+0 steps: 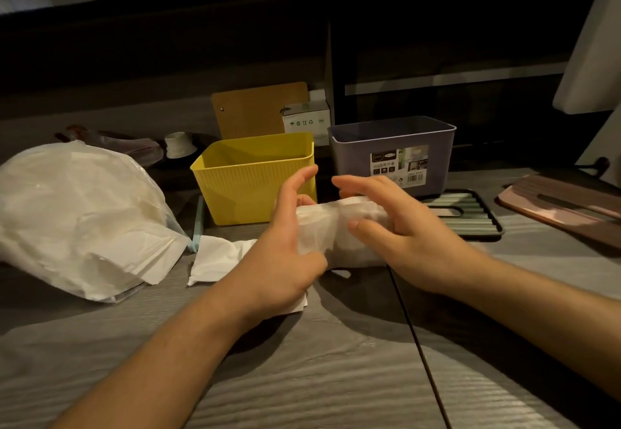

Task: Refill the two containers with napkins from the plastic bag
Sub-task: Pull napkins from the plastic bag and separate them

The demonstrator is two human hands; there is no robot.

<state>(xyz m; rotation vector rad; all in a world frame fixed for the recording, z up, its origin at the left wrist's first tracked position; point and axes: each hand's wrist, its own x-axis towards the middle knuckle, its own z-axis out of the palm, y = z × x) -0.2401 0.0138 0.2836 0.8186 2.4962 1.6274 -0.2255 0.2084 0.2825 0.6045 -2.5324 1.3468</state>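
Step in hand, as judged: a wad of napkins (336, 230) is gathered and squared between both hands, above the table (302, 378) and just in front of the two bins; neither bin appears to hold napkins yet, though their floors are partly hidden.

Left hand (285, 257): thumb and lower fingers curl round the wad's left end, pinching it; the index finger (302, 176) stands straight, clear of the paper, its tip at the yellow bin's (252, 176) front wall. Right hand (396, 237): thumb (361, 230) pressed on the wad's near face, the other fingers arched over its top edge, loosely spread; how firmly they hold cannot be told.

Bag (77, 213): well left of the left fingers, slumped on its side, mouth toward the hands, more napkins spilling out. A loose napkin (218, 260) lies flat between bag and left wrist.

Next move, as judged: carry the wad forward over a rim and lower it in; the grey bin (393, 159) stands just beyond the right fingertips, the yellow bin just beyond the left.

Materials: napkins soft, white, crumpled, easily shed from a loose grip. Bag thin, translucent, creased film. Yellow bin rigid plastic, finely ribbed walls, tapered. Grey bin smooth-walled, labelled, rounded corners. Table grey, wood-grained.
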